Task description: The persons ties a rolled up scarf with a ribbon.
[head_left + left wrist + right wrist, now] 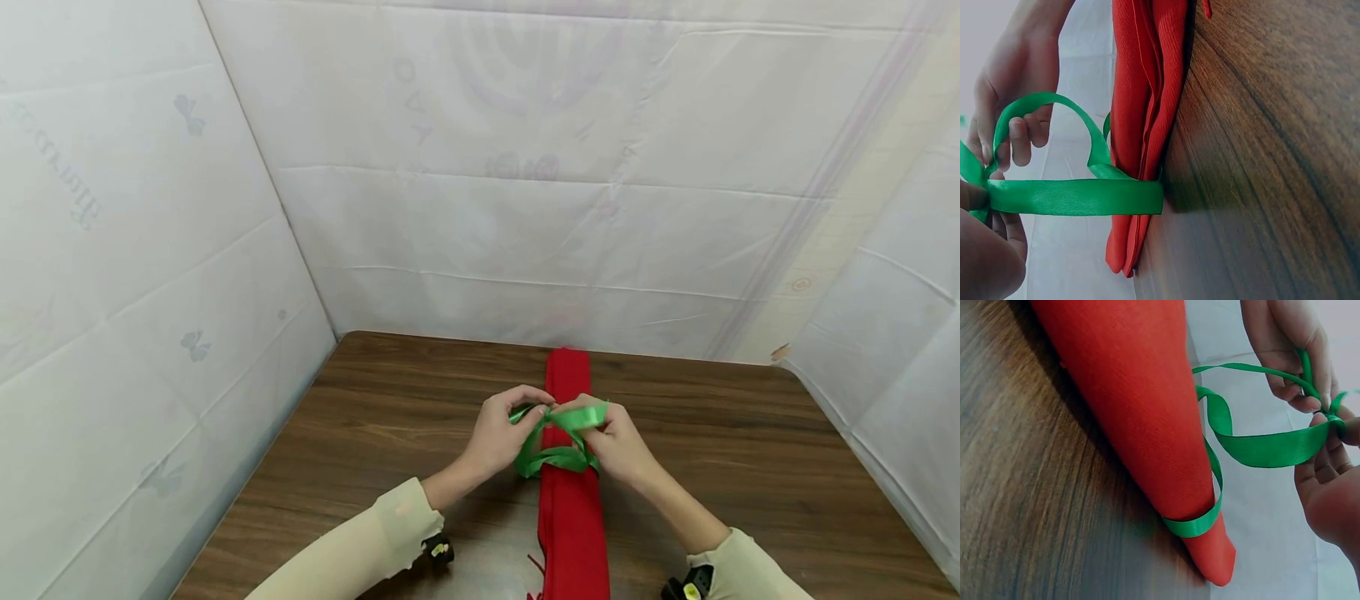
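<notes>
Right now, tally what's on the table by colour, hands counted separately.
Red: 1, the folded red cloth lying lengthwise on the wooden table.
Green: 1, the green ribbon looped around the cloth.
Hands: 2, the left hand and the right hand, each pinching the ribbon above the cloth.
Total: 2 items, plus 2 hands.

Ribbon (558,457) around cloth (572,517) on table (390,433)

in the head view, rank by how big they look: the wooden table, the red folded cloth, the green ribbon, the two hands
1. Dark wooden table, largest.
2. Long red folded cloth.
3. Left hand and right hand: they look alike in size, so no ranking between them.
4. Shiny green ribbon, smallest, though partly hidden by the fingers.
</notes>
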